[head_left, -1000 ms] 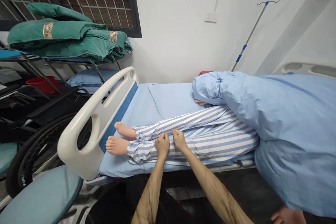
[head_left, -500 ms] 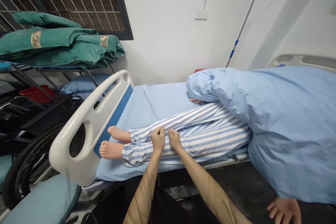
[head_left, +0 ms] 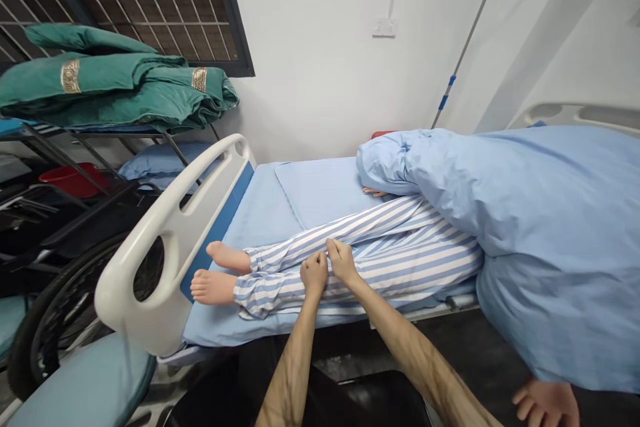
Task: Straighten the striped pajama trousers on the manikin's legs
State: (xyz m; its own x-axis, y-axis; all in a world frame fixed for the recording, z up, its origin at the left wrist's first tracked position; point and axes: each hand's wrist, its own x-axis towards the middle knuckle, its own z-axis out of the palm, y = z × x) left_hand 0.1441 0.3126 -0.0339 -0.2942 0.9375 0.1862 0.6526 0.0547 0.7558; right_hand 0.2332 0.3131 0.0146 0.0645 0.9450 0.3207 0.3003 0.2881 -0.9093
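My left hand is curled into a fist over the lower leg of blue-and-white striped trousers. Close beside it, to the right, my right hand is also a fist, over the same legs around the knees. The cloth shows no pulling toward either hand, and whether the fists press on it is hard to see. The trousers are on a lying figure that looks like a care manikin, its bare feet pointing left. A light blue quilt covers its upper body; one manikin hand hangs out below.
The bed has a blue sheet and a white footboard at the left. Beyond that stand a wheelchair and green folded bedding on a rack. An IV pole rises behind the bed, near the wall.
Both fists have shifted slightly right along the legs, from the shin toward the knee. My right fist now sits a little higher than the left. The manikin and quilt look unchanged.
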